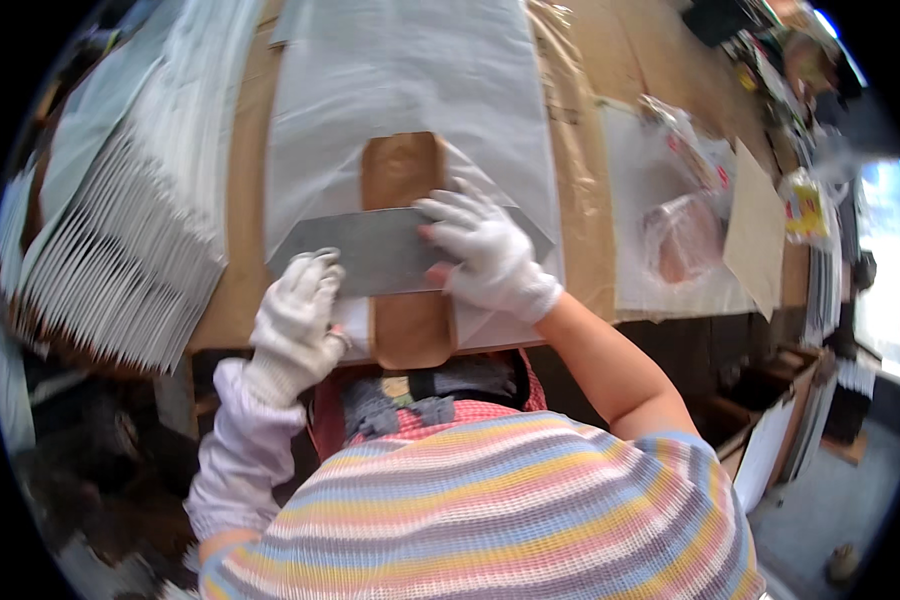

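A brown oblong tray-like piece (402, 170) lies lengthwise on a clear plastic bag (400, 70) spread over the cardboard-covered table (240, 200). A grey folded flap (370, 250) crosses the brown piece. My left hand (295, 325), in a white knit glove, presses on the flap's lower left edge with fingers curled. My right hand (485, 250), also gloved, lies flat on the flap's right part with fingers spread, over the brown piece.
A fanned stack of white flat bags (120, 250) lies at the left. To the right sit a bagged brown piece (682, 240), a cardboard sheet (755, 230) and a small yellow packet (805, 205). The table's front edge is right by my body.
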Demonstrator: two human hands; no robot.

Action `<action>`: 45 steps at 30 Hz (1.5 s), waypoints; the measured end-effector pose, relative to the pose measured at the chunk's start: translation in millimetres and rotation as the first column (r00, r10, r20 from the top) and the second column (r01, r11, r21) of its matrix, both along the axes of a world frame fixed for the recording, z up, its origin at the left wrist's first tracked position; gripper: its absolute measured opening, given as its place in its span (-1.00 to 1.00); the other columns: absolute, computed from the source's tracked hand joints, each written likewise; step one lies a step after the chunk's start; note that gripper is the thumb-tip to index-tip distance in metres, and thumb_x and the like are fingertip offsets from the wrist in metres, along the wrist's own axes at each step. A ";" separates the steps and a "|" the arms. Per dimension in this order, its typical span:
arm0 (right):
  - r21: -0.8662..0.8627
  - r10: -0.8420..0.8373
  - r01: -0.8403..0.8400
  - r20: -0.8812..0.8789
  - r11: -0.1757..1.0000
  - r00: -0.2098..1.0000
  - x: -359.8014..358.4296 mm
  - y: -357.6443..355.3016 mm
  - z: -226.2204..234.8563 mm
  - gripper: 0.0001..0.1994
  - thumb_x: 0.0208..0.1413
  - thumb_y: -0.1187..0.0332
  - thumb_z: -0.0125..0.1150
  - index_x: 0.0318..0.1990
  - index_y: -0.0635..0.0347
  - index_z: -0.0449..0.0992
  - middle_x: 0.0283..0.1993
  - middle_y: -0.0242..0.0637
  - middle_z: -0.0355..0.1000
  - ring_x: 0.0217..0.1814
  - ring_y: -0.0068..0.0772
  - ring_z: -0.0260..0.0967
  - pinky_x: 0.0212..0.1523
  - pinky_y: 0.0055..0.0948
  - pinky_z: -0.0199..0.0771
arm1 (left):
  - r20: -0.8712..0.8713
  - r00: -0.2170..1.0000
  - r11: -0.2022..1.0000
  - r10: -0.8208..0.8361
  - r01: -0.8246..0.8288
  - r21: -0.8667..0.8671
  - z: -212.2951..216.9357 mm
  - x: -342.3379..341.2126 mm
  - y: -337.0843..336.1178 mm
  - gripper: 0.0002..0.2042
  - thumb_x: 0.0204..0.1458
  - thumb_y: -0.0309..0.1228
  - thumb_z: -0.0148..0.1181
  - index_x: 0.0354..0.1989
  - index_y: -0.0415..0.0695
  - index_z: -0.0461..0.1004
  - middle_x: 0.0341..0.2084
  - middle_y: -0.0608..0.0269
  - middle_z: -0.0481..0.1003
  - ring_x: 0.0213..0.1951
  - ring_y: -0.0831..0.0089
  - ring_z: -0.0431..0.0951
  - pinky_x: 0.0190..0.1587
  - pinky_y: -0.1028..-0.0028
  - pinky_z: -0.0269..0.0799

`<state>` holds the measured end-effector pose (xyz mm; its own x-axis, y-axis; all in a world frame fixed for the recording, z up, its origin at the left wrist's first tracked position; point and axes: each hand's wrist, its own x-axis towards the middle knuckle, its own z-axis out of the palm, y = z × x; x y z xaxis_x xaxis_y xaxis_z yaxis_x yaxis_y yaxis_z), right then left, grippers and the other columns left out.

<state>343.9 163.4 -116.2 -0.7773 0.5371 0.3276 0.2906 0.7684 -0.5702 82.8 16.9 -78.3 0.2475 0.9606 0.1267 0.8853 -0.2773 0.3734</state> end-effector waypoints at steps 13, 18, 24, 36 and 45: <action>0.014 -0.322 0.322 0.087 0.946 0.943 44.1 -34.7 -6.4 -0.78 -0.25 0.36 0.47 -0.47 0.19 0.53 -0.16 -0.29 0.54 -0.06 -0.07 0.46 -0.03 -0.11 0.46 | 0.231 0.960 0.981 0.155 -0.178 0.081 -49.2 -9.3 9.5 -0.89 -0.06 -0.52 0.38 -0.38 -0.15 0.56 -0.27 0.17 0.62 -0.14 0.17 0.64 -0.04 0.26 0.55; 0.001 -0.509 0.529 0.272 0.849 0.816 27.3 -41.2 8.1 -0.66 -0.17 0.25 0.54 -0.24 0.13 0.56 -0.01 -0.25 0.48 0.02 -0.02 0.42 0.03 -0.10 0.46 | -0.093 0.829 0.762 0.552 -0.546 -0.347 -12.9 6.1 33.3 -0.68 -0.08 -0.30 0.51 -0.15 0.00 0.57 -0.02 0.17 0.57 0.06 0.13 0.58 0.11 0.18 0.50; 0.154 -0.505 0.534 0.611 0.831 0.610 6.7 -3.3 36.6 -0.12 -0.28 -0.16 0.59 0.14 0.25 0.42 0.24 -0.11 0.38 0.26 -0.04 0.38 0.19 -0.16 0.47 | -0.362 0.814 0.720 0.454 -0.575 -0.389 22.3 5.7 94.8 -0.12 -0.21 -0.13 0.61 0.35 0.05 0.29 0.23 0.01 0.40 0.30 0.02 0.38 0.29 0.17 0.38; 0.259 -0.046 -0.001 0.176 0.966 0.983 14.3 3.0 -22.2 -0.61 0.03 0.38 0.28 0.07 0.15 0.56 0.32 -0.14 0.43 0.37 -0.03 0.34 0.40 0.13 0.25 | -0.278 0.936 0.977 -0.214 0.200 -0.080 -84.3 -24.2 70.9 -0.53 0.27 -0.25 -0.03 0.35 0.00 0.40 0.43 0.14 0.29 0.43 0.17 0.26 0.42 0.14 0.20; 0.134 0.144 -0.242 0.503 0.961 0.852 -0.8 -13.7 26.8 -0.30 0.00 0.06 0.30 0.26 0.31 0.42 0.52 0.01 0.17 0.63 0.00 -0.01 0.63 0.06 -0.14 | -0.032 0.943 0.943 -0.332 0.331 -0.041 -42.6 5.7 52.7 -0.19 -0.03 -0.14 0.34 0.43 -0.18 0.26 0.45 -0.13 0.18 0.50 -0.12 0.10 0.52 -0.02 -0.03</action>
